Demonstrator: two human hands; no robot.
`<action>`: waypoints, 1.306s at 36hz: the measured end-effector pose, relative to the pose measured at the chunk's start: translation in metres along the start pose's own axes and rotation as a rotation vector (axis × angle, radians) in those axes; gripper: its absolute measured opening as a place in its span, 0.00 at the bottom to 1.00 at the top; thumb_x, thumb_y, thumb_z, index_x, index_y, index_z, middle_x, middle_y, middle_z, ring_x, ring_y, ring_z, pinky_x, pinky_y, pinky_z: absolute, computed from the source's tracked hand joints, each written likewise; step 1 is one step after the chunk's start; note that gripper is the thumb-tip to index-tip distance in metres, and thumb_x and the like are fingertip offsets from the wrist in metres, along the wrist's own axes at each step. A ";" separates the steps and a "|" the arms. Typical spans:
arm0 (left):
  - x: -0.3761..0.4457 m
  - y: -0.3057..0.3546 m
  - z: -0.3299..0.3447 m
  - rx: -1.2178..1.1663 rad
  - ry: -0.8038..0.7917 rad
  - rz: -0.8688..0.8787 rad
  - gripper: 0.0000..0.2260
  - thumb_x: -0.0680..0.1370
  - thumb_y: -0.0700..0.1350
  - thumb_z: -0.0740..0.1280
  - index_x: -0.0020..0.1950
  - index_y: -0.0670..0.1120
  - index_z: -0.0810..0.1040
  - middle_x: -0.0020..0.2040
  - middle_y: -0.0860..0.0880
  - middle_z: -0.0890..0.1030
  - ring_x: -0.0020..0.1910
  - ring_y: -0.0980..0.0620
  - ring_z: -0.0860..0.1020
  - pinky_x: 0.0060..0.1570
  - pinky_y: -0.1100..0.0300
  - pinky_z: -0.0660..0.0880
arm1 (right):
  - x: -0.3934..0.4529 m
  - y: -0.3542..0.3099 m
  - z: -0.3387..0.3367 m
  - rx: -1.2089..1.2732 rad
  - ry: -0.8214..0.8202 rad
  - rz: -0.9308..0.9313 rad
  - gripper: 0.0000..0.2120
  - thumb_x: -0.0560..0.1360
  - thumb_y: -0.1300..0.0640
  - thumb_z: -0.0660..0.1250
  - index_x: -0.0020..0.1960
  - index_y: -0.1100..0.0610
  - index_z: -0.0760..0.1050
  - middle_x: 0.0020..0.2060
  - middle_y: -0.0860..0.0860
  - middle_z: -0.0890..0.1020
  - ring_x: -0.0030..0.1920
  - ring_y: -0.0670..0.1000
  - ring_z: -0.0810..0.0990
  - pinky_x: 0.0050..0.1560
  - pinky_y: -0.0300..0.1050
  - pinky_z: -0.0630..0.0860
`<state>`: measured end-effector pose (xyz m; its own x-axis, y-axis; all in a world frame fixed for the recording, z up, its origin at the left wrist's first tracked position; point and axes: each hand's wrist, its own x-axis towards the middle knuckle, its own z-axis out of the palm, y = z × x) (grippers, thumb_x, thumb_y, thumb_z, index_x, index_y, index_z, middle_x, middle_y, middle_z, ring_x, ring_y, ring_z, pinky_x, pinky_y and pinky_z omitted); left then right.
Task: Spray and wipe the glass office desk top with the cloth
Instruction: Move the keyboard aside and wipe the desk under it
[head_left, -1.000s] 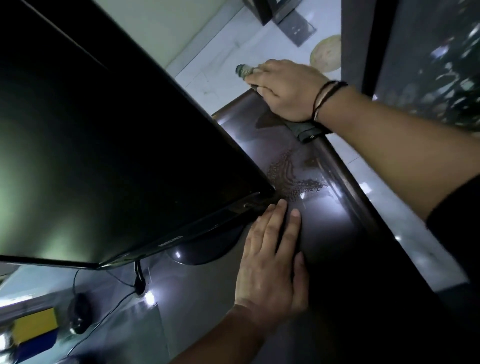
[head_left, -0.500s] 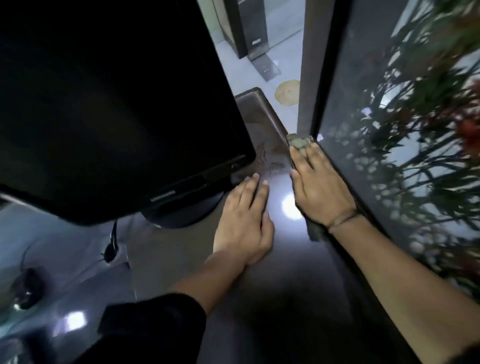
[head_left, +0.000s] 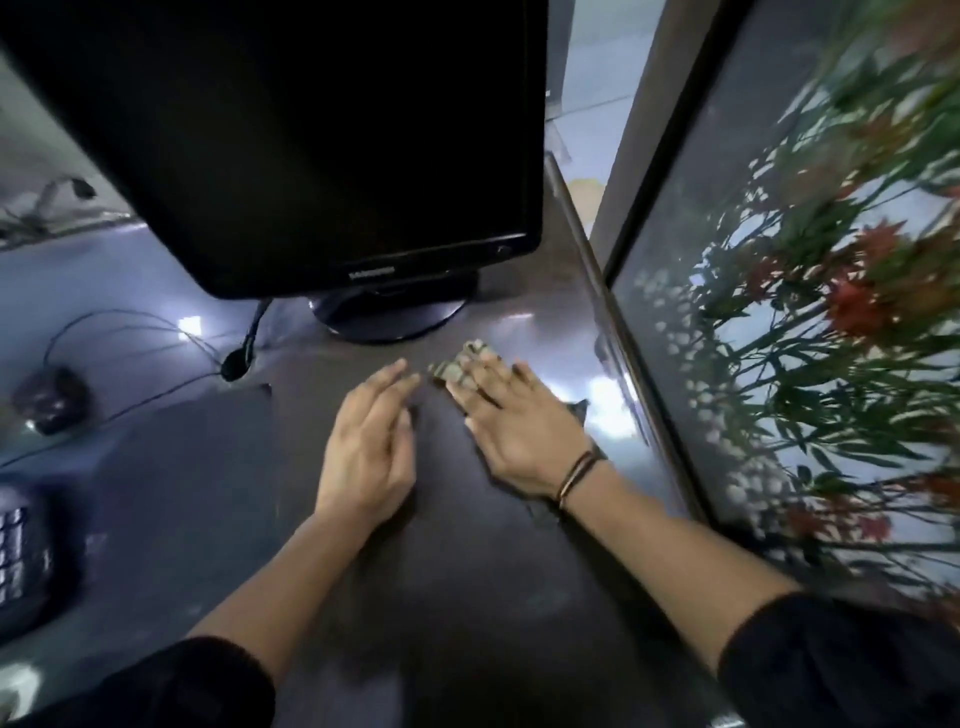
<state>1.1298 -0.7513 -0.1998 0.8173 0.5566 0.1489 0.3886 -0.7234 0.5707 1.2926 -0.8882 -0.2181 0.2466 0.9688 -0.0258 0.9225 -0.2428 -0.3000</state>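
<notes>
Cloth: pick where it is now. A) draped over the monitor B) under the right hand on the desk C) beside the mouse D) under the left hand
B: the right hand lies flat on the cloth on the desk, in front of the monitor.

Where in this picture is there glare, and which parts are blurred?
Head view: bright glare patches on the desk beside the right hand and near the cable; both hands and the plants are motion-blurred; the monitor is dark.
</notes>
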 end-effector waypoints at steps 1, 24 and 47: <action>-0.010 -0.007 -0.007 0.003 0.003 -0.030 0.19 0.81 0.40 0.60 0.70 0.40 0.79 0.74 0.43 0.75 0.72 0.43 0.74 0.75 0.52 0.67 | 0.009 0.012 -0.003 -0.053 0.007 0.017 0.30 0.83 0.48 0.51 0.84 0.54 0.55 0.82 0.54 0.59 0.83 0.57 0.54 0.80 0.58 0.54; -0.090 -0.101 -0.096 0.045 0.161 -0.318 0.16 0.79 0.40 0.62 0.66 0.39 0.78 0.68 0.43 0.80 0.67 0.45 0.75 0.70 0.55 0.68 | 0.059 -0.142 0.056 -0.021 -0.037 -0.124 0.31 0.82 0.45 0.55 0.81 0.57 0.62 0.81 0.59 0.61 0.83 0.60 0.54 0.82 0.57 0.52; 0.038 -0.253 -0.174 0.122 0.232 -0.442 0.29 0.71 0.32 0.57 0.72 0.37 0.74 0.74 0.37 0.73 0.74 0.36 0.69 0.75 0.50 0.63 | 0.237 -0.258 0.100 -0.056 -0.047 -0.277 0.32 0.79 0.53 0.55 0.83 0.58 0.57 0.82 0.58 0.60 0.82 0.59 0.56 0.82 0.53 0.50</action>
<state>0.9880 -0.4757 -0.1979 0.4533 0.8860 0.0974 0.7339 -0.4330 0.5233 1.0832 -0.5912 -0.2422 -0.0304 0.9995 0.0050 0.9680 0.0307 -0.2492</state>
